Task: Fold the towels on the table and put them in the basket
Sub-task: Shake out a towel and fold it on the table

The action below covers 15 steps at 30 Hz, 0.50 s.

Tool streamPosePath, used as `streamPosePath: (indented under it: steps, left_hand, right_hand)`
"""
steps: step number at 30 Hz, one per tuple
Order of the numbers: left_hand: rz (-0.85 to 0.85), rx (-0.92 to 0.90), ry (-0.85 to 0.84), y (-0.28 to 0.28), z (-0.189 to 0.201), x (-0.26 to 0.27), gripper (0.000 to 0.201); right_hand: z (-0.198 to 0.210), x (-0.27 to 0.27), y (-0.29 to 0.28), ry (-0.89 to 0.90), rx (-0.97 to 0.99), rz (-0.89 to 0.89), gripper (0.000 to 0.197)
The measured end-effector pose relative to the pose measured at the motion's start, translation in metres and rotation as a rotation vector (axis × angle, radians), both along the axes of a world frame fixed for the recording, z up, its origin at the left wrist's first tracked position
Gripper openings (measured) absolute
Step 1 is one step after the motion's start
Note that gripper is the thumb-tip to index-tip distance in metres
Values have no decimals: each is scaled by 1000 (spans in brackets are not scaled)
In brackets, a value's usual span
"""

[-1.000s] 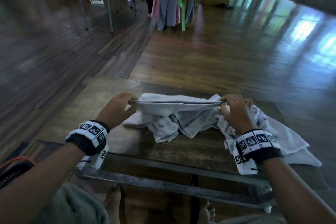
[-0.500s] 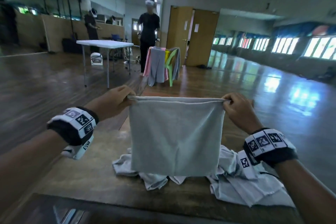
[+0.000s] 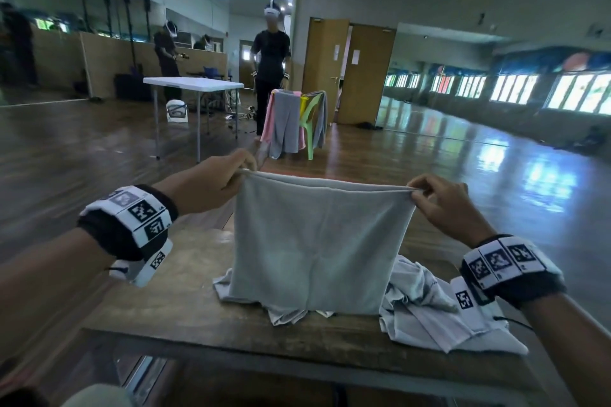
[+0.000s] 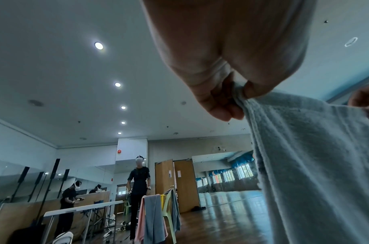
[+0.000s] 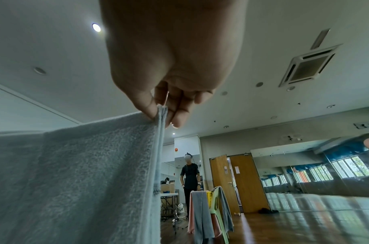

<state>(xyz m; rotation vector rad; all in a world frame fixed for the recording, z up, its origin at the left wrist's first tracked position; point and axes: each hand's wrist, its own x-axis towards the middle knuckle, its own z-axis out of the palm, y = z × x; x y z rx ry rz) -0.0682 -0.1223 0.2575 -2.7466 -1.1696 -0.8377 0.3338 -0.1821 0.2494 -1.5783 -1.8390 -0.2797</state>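
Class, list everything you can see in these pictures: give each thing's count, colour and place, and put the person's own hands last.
Held terry towel: one, pale grey, hanging doubled above the table.
Crumpled towels: a heap, pale grey, on the table behind and right of it.
Wooden table: one, brown, nearest the camera.
Folding table: one, white, far left.
Plastic chair: one, green, draped with grey and pink cloths.
Standing person: one, dark clothes, white headset.
Double doors: brown, back wall.
Left hand: pinches the towel's left top corner.
Right hand: pinches the right top corner.

white folding table (image 3: pixel 195 84) | green chair (image 3: pixel 309 122), cloths draped | person in headset (image 3: pixel 271 66) | wooden doors (image 3: pixel 350 69)
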Motion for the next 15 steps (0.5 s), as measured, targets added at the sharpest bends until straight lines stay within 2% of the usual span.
streamPosePath:
  steps: [3, 5, 8, 10, 12, 15]
  left_hand:
    - [-38, 101, -13, -10, -3, -3, 11]
    - [-125, 175, -28, -11, -6, -7, 16]
    - [-225, 166, 2, -9, -7, -14, 41]
    - [-226, 183, 54, -6, -7, -17, 47]
    - [-194, 212, 70, -3, -8, -16, 42]
    - [-73, 120, 80, -4, -9, -12, 22]
  right_hand:
    - [-1, 0, -7, 25, 15, 28, 12]
    - [-1, 1, -11, 21, 45, 48, 17]
    - [-1, 5, -18, -16, 80, 74, 22]
    - [0, 6, -21, -52, 103, 97, 24]
    - [1, 6, -23, -88, 132, 126, 23]
    - [0, 7, -21, -133, 163, 158, 18]
